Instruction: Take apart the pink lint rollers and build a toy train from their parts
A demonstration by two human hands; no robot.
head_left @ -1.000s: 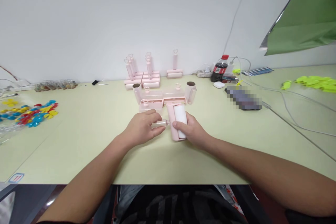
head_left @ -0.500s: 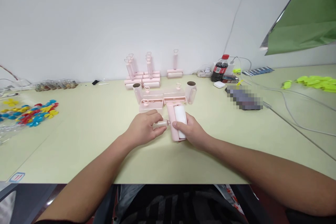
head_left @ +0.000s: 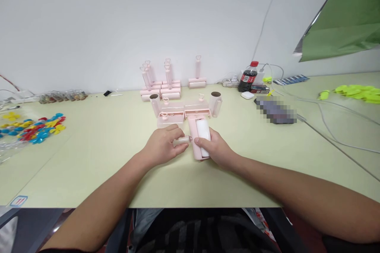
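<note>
My right hand (head_left: 218, 148) grips a pink lint roller head (head_left: 194, 142) with a white paper roll (head_left: 203, 136) in it, held tilted over the table. From the left, my left hand (head_left: 164, 144) pinches a clear tubular handle (head_left: 181, 140). The handle's tip meets the side of the pink head; whether it is fixed there I cannot tell. Just beyond my hands lie pink and clear roller parts (head_left: 172, 119) with heart-shaped loops. A brown-cored roll (head_left: 154, 104) stands upright at their left, another upright roll (head_left: 215, 103) at their right.
Several assembled lint rollers (head_left: 170, 83) stand by the wall, one more roller (head_left: 197, 73) apart from them. To the right are a cola bottle (head_left: 248, 77), a phone (head_left: 276, 110) and cables. Colourful plastic pieces (head_left: 41, 128) lie far left, yellow-green pieces (head_left: 356, 93) far right.
Hardly anything differs. The whole view has shifted very slightly; both hands keep the same grip on the handle and the roller head.
</note>
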